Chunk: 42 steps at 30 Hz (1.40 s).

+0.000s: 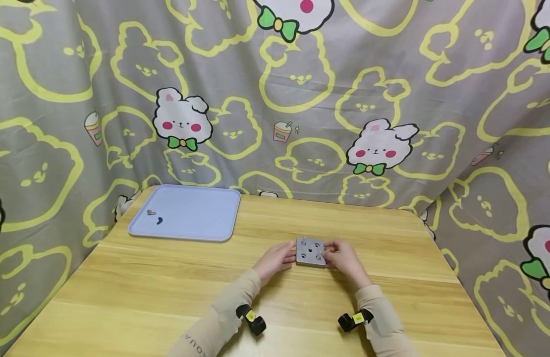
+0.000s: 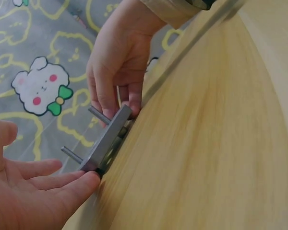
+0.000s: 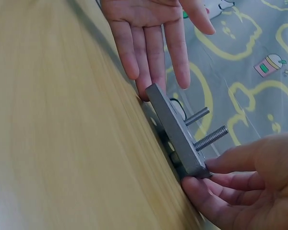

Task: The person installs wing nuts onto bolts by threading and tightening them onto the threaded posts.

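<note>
Tray (image 1: 190, 213) far left on table (image 1: 159, 297), plate (image 1: 311, 256) nearer, between left grip (image 1: 275, 260) and right grip (image 1: 346, 259), curtain (image 1: 244, 74) behind

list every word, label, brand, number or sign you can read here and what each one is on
"AQUA", as best it reads: dark lettering on the left sleeve, cut close to the frame's bottom edge, so more may be hidden
Left yellow label, on the black wrist gear: marks too small to read
Right yellow label, likewise: too small to read
Metal plate: no lettering visible
</note>
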Available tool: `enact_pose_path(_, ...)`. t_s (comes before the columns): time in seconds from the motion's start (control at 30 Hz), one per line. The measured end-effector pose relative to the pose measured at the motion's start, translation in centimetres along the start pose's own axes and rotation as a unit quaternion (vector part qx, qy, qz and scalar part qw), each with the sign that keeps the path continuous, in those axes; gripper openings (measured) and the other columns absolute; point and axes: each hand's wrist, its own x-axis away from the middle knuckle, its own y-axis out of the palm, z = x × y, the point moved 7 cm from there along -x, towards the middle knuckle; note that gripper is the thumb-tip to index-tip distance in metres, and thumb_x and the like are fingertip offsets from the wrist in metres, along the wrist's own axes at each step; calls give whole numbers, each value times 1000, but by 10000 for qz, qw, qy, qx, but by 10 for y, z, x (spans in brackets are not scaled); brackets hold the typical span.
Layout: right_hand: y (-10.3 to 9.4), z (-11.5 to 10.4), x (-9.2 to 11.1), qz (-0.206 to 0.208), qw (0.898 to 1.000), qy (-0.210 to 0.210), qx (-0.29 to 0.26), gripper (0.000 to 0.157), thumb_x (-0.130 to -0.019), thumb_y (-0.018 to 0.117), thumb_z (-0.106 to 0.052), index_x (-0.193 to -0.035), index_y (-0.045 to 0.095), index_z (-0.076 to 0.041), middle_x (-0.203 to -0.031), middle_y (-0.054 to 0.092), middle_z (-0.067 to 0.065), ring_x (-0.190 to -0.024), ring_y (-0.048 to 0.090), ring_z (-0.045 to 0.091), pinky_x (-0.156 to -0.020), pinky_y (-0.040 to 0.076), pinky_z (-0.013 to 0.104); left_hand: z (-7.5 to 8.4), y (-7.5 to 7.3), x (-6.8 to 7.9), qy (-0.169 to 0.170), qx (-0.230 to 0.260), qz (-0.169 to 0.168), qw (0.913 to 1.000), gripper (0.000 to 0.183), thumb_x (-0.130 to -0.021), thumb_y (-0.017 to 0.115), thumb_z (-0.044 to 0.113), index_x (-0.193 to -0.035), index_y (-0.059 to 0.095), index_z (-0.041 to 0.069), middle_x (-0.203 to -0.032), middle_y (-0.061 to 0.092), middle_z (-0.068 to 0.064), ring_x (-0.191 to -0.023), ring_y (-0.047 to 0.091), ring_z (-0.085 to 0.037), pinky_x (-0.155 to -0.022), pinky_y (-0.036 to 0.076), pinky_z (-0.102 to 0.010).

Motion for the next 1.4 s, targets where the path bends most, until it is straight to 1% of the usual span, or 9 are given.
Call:
enact_pose_path(0.3, 26, -15, -2, 12, 9999, 22, -164, 27, -85, 63, 4, -111, 60, 11, -87, 62, 14, -65, 61, 13, -58, 59, 29, 2, -26, 14, 71, -169, 81, 9998, 61, -104, 38, 40, -143, 38, -8, -139, 51, -31, -128, 53, -40, -106, 47, -46)
enact_pose_path(0.53, 42, -24, -2, 29, 9999, 24, -139, 27, -84, 63, 4, -111, 60, 11, -85, 63, 14, -61, 61, 13, -56, 59, 29, 6, -42, 23, -18, -282, 175, 9994, 60, -105, 38, 36, -141, 39, -11, -135, 51, -34, -125, 54, -42, -106, 46, -48)
enact_pose_path(0.67, 46, -27, 0, 13, 9999, -71, -122, 27, -84, 63, 4, -110, 61, 10, -85, 64, 14, -60, 61, 12, -55, 58, 28, 8, -48, 25, -120, -436, 178, 9988, 59, -104, 39, 35, -140, 41, -12, -130, 55, -35, -119, 59, -41, -104, 48, -48)
enact_pose_path(0.87, 43, -31, 4, -174, 9997, -77, -148, 31, -85, 65, 1, -115, 60, 10, -91, 66, 17, -61, 63, 14, -58, 59, 28, 11, -53, 24, -172, -641, -54, 9978, 58, -104, 40, 34, -138, 40, -13, -129, 57, -33, -115, 62, -40, -102, 50, -47)
enact_pose_path(0.97, 38, -35, 5, -302, 9989, -304, 170, 39, -86, 69, -6, -120, 59, 8, -97, 66, 16, -72, 65, 16, -66, 58, 29, 14, -59, 24, -221, -869, -94, 9959, 59, -103, 43, 38, -140, 41, -8, -132, 57, -29, -117, 61, -39, -101, 50, -48)
enact_pose_path(1.1, 30, -38, 6, -564, 9926, -818, 697, 53, -87, 71, -18, -133, 53, 3, -116, 65, 16, -103, 63, 28, -91, 54, 41, 18, -71, 26, -296, -1149, -136, 9928, 57, -101, 47, 40, -142, 43, 1, -136, 57, -23, -121, 59, -37, -101, 50, -49)
enact_pose_path(1.23, 26, -39, 8, -995, 9820, -1296, 946, 72, -86, 74, -25, -145, 41, -1, -145, 47, 21, -135, 43, 40, -113, 34, 57, 25, -86, 29, -251, -1190, -142, 9925, 54, -100, 50, 36, -143, 44, 4, -140, 54, -22, -125, 55, -38, -103, 47, -52)
enact_pose_path(1.3, 26, -38, 9, -1159, 9763, -1484, 1065, 82, -83, 76, -27, -148, 35, -1, -152, 37, 23, -142, 31, 43, -117, 24, 60, 30, -93, 31, -180, -1260, -82, 9918, 54, -100, 50, 35, -143, 44, 4, -141, 53, -22, -126, 54, -38, -104, 45, -54)
enact_pose_path(1.4, 27, -34, 9, -1281, 9680, -1642, 1400, 92, -79, 79, -32, -151, 30, -2, -156, 30, 23, -146, 19, 45, -118, 14, 64, 39, -105, 35, -76, -1463, 3, 9892, 53, -101, 48, 36, -144, 44, 5, -142, 52, -21, -127, 54, -36, -105, 44, -55)
